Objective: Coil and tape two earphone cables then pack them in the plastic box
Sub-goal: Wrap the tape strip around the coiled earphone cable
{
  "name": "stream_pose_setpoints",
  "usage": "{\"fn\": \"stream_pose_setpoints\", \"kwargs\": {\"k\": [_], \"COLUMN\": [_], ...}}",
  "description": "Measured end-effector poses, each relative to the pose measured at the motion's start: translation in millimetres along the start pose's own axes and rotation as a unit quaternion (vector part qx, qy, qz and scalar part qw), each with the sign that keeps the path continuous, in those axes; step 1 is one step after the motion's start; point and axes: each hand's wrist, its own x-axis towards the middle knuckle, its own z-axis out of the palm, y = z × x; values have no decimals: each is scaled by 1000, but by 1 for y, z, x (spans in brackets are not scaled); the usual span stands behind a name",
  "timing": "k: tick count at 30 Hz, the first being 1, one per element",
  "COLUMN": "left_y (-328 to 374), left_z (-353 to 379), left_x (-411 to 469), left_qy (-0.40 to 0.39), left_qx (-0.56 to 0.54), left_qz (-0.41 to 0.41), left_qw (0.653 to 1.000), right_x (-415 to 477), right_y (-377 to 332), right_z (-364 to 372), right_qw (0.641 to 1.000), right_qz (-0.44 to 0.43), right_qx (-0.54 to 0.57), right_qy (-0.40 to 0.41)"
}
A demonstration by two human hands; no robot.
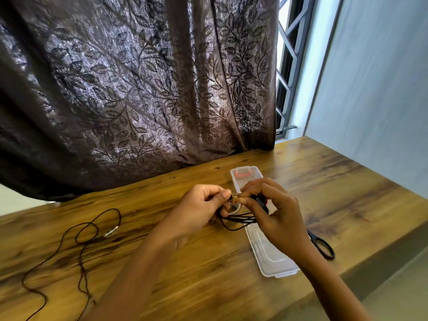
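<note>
Both hands meet above the wooden table and hold one coiled black earphone cable [238,220]. My left hand [203,207] pinches the coil's left end. My right hand [273,207] grips its right side, with a small whitish piece, maybe tape, between the fingertips. A second dark earphone cable [78,242] lies loose and uncoiled at the left of the table, its metal plug [111,231] showing. The clear plastic box [271,256] lies open under my right hand, with its far half [245,174] behind the fingers.
Black-handled scissors [323,246] lie right of the box, partly hidden by my right wrist. A dark leaf-patterned curtain [139,89] hangs along the table's far edge. The table's right edge [379,246] drops off near the scissors.
</note>
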Motion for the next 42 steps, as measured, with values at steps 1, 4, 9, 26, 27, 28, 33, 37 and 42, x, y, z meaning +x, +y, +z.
{"fn": "stream_pose_setpoints", "kwargs": {"k": [1, 4, 9, 26, 27, 28, 33, 37, 42], "left_y": [-1, -1, -2, -11, -11, -11, -11, -15, -25], "left_z": [1, 5, 5, 12, 12, 13, 11, 5, 2], "left_x": [-1, -4, -8, -20, -22, -23, -27, -24, -22], "left_qy": [13, 28, 18, 94, 98, 102, 124, 144, 170], "left_qx": [13, 30, 31, 62, 60, 59, 80, 88, 162], "left_qz": [11, 31, 50, 130, 132, 136, 177, 164, 166], "left_qw": [1000, 999, 998, 985, 985, 984, 973, 972, 958], "right_x": [0, 0, -1, 9, 9, 8, 2, -2, -6], "right_y": [-1, -4, -10, -23, -23, -22, -25, -27, -17], "right_z": [1, 3, 4, 7, 7, 7, 5, 2, 12], "right_qw": [1000, 998, 993, 895, 894, 892, 905, 945, 982], "right_qz": [8, 42, 93, 380, 382, 385, 341, 249, 173], "right_qx": [6, 21, 52, 224, 224, 225, 251, 208, 6], "right_qy": [6, 42, 54, 68, 70, 72, 50, -31, -81]}}
